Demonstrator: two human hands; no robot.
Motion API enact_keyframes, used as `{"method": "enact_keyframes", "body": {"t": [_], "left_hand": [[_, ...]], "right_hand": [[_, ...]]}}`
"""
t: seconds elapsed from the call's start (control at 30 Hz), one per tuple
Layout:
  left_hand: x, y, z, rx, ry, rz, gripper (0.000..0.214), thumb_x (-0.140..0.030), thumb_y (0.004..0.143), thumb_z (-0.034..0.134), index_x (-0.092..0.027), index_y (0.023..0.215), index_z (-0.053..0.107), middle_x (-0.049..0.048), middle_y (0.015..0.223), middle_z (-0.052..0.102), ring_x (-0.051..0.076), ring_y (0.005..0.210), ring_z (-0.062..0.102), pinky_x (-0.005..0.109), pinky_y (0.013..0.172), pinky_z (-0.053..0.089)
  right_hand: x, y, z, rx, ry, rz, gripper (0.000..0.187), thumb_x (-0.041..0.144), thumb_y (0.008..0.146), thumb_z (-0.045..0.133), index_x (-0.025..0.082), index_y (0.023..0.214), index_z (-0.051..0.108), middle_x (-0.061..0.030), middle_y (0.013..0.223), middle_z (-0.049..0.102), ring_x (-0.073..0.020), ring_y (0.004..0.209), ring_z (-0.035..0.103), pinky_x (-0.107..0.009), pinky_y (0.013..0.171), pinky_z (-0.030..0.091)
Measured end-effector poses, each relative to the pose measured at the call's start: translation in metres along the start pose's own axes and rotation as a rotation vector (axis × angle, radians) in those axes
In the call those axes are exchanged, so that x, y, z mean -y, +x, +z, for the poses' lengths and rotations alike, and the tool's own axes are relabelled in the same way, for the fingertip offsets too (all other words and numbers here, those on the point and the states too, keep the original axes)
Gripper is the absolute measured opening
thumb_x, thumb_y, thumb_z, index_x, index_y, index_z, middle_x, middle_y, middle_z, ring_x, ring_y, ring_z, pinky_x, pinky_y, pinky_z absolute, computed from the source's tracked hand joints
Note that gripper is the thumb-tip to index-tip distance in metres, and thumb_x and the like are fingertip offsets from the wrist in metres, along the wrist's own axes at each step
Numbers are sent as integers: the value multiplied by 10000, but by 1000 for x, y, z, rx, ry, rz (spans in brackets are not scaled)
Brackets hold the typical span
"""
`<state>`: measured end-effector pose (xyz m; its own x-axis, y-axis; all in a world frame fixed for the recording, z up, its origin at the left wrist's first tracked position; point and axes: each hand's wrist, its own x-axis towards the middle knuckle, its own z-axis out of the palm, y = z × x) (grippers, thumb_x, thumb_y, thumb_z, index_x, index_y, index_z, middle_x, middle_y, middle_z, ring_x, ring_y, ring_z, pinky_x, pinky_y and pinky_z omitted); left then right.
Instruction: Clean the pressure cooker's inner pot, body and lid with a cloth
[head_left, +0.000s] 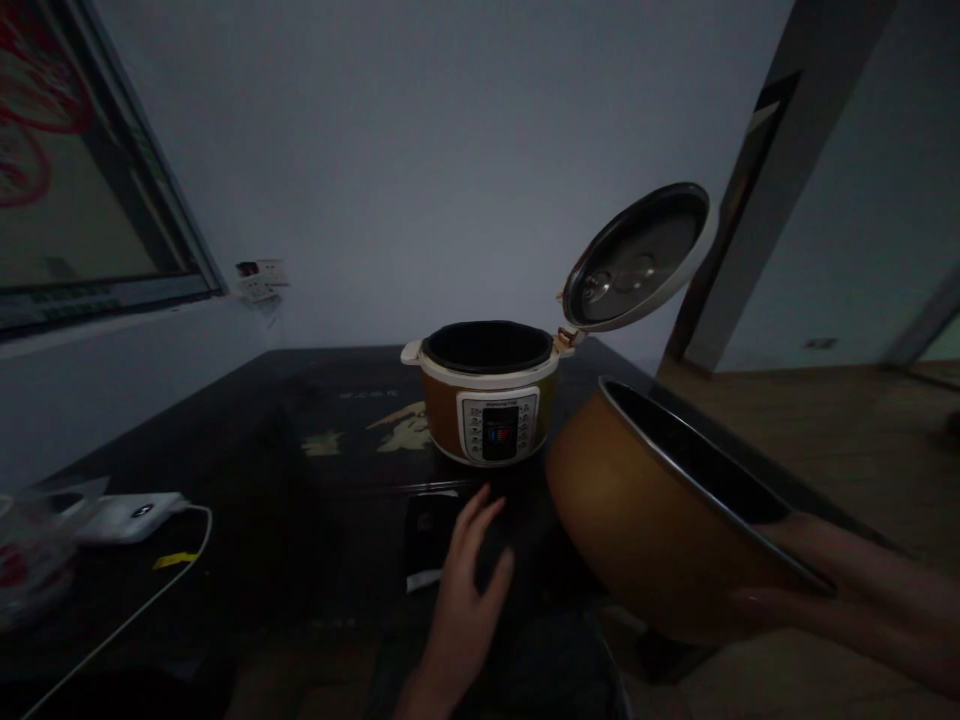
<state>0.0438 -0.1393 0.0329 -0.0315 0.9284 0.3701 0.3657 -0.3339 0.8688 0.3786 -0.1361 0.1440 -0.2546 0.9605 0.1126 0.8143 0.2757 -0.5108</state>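
Observation:
My right hand [817, 580] grips the rim of a gold-brown inner pot [637, 510] with a dark inside, tilted in the air at the right. Fingers apart and holding nothing, my left hand [469, 600] hovers at the front edge of the black table [300, 560]. Behind it stands an electric pressure cooker [442, 410] with a white control panel and a lit display. Its round lid [637, 265] is swung up to the right. Darkness fills the cooker's opening, so I cannot make out what is inside.
A small black item [431, 540] with a white edge lies left of my left hand. At the left are a white power strip [135, 517] with a cable, a yellow scrap [175, 560] and a clear plastic bag [37, 560]. A wall socket [262, 278] is behind.

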Motion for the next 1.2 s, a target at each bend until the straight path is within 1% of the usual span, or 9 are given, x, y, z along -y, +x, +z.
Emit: {"method": "enact_keyframes", "body": {"t": [0.07, 0.1, 0.17, 0.23, 0.33, 0.47, 0.63, 0.77, 1.2], "left_hand": [[-17, -9, 23, 167, -125, 5, 710, -305, 863, 587, -272, 1487, 250, 79, 1575, 247, 237, 1448, 213, 464, 1166, 224], [-22, -11, 34, 214, -159, 3, 858, -301, 813, 656, -264, 1512, 160, 86, 1595, 184, 248, 1460, 167, 465, 1174, 200], [-26, -9, 51, 227, -201, -8, 1058, -299, 735, 743, -247, 1525, 42, 109, 1608, 103, 277, 1467, 114, 480, 1181, 171], [-23, -1, 64, 198, -222, -13, 1165, -310, 679, 793, -244, 1525, -5, 127, 1609, 73, 303, 1465, 100, 496, 1179, 166], [-10, 14, 76, 193, -209, 17, 1264, -336, 598, 850, -242, 1525, -5, 145, 1607, 63, 319, 1464, 91, 502, 1180, 156], [5, 25, 87, 180, -173, 74, 1274, -374, 584, 854, -226, 1522, 6, 174, 1598, 86, 321, 1462, 105, 510, 1176, 162], [16, 31, 95, 125, -133, 108, 1294, -357, 558, 867, -217, 1518, 10, 202, 1580, 147, 339, 1447, 174, 519, 1159, 213], [20, 34, 98, 98, -112, 109, 1287, -338, 558, 868, -220, 1515, 16, 198, 1578, 160, 338, 1441, 198, 514, 1155, 219], [26, 35, 108, 74, -79, 137, 1290, -287, 563, 865, -238, 1510, -9, 198, 1581, 139, 333, 1448, 175, 525, 1155, 209]], "right_hand": [[23, 3, -3, 149, 47, -23, 429, 563, 744, 616, 305, 1072, 712, -68, 1001, 705, -251, 919, 666, -303, 798, 564], [35, 5, -4, 198, 58, -16, 441, 545, 745, 594, 286, 1081, 713, -81, 1020, 701, -263, 930, 661, -326, 816, 558], [58, 10, -6, 274, 78, -15, 415, 471, 758, 549, 254, 1068, 719, -88, 1019, 700, -268, 927, 654, -351, 846, 538], [74, 16, -5, 359, 111, -31, 359, 367, 759, 534, 235, 1033, 725, -78, 1010, 703, -256, 920, 649, -328, 824, 530], [78, 25, 1, 488, 160, -59, 284, 255, 765, 545, 216, 983, 724, -51, 979, 712, -222, 877, 653, -268, 751, 515], [67, 33, 9, 500, 50, -99, 247, 187, 794, 563, 208, 988, 714, -41, 934, 705, -203, 853, 643, -258, 747, 482], [63, 40, 13, 483, -127, -111, 267, 143, 796, 590, 181, 1034, 705, -83, 1014, 693, -235, 936, 632, -289, 795, 453], [64, 47, 13, 517, -171, -141, 180, 150, 813, 598, 152, 959, 704, -83, 940, 700, -234, 894, 641, -287, 758, 453], [53, 55, 14, 524, -193, -178, 237, 160, 825, 604, 154, 1045, 692, -91, 1019, 693, -244, 954, 627, -318, 813, 454]]}}
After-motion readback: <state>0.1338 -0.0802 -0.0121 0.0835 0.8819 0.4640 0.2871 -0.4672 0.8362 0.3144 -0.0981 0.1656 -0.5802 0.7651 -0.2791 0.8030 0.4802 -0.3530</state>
